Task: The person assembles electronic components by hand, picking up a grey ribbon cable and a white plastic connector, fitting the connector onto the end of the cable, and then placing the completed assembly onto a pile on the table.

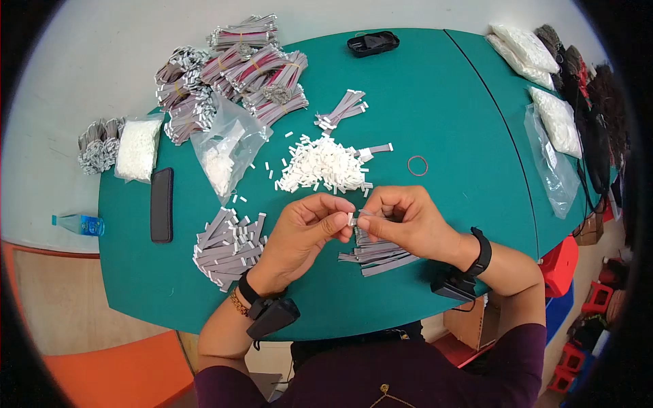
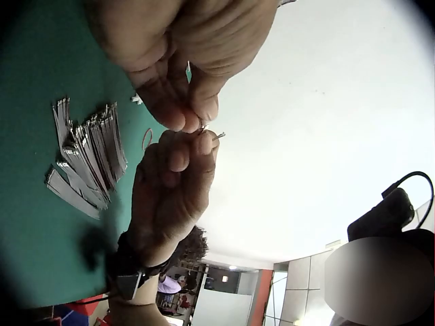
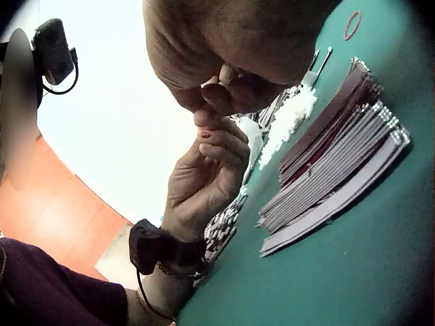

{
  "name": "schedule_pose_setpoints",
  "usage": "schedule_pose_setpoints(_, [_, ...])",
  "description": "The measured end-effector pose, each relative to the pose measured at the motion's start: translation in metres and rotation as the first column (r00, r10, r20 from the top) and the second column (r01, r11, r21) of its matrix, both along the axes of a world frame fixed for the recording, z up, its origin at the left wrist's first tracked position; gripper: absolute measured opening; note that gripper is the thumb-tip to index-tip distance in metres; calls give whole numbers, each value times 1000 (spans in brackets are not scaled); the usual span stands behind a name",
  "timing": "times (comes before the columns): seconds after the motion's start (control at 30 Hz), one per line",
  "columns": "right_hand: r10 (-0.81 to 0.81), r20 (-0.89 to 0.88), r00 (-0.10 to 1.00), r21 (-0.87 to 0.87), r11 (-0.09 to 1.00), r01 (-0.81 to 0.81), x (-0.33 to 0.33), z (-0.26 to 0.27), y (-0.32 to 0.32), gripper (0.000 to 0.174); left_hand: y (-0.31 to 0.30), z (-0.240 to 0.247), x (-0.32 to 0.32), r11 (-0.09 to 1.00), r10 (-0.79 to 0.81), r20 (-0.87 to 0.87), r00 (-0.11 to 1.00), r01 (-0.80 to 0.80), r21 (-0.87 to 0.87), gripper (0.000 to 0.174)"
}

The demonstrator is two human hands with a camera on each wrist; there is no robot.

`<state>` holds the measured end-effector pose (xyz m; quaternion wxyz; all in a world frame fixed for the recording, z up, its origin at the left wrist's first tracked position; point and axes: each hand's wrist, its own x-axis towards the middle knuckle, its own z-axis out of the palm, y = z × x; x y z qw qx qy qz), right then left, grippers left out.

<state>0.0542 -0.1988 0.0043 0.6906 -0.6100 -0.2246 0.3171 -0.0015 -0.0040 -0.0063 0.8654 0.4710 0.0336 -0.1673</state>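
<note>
My left hand (image 1: 303,234) pinches a small white connector housing (image 1: 351,219) between thumb and forefinger. Facing it, my right hand (image 1: 411,221) holds the end of a thin grey ribbon cable, mostly hidden by the fingers. The fingertips of both hands meet at the connector, above the table. Under the right hand lies a bundle of loose grey ribbon cables (image 1: 384,258), their metal-tipped ends showing in the right wrist view. To the left of my left hand sits a heap of ribbon cables with white connectors (image 1: 228,248). A pile of white housings (image 1: 323,165) lies beyond both hands.
Tied cable bundles (image 1: 252,71) are stacked at the back left, near an open plastic bag (image 1: 228,146) of housings. A dark phone (image 1: 162,205) lies on the left. Farther back are a few cables (image 1: 343,109), a red rubber band (image 1: 417,165) and a black case (image 1: 373,43).
</note>
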Motion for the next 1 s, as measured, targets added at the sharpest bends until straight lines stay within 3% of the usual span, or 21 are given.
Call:
schedule_pose_setpoints(0.47, [-38, 46, 998, -13, 999, 38, -2, 0, 1, 13, -1, 1, 0, 1000, -2, 3, 1000, 2, -5, 17])
schedule_pose_setpoints(1.0, [-45, 24, 999, -31, 998, 45, -4, 1, 0, 14, -4, 5, -1, 985, 38, 83, 996, -52, 166, 15])
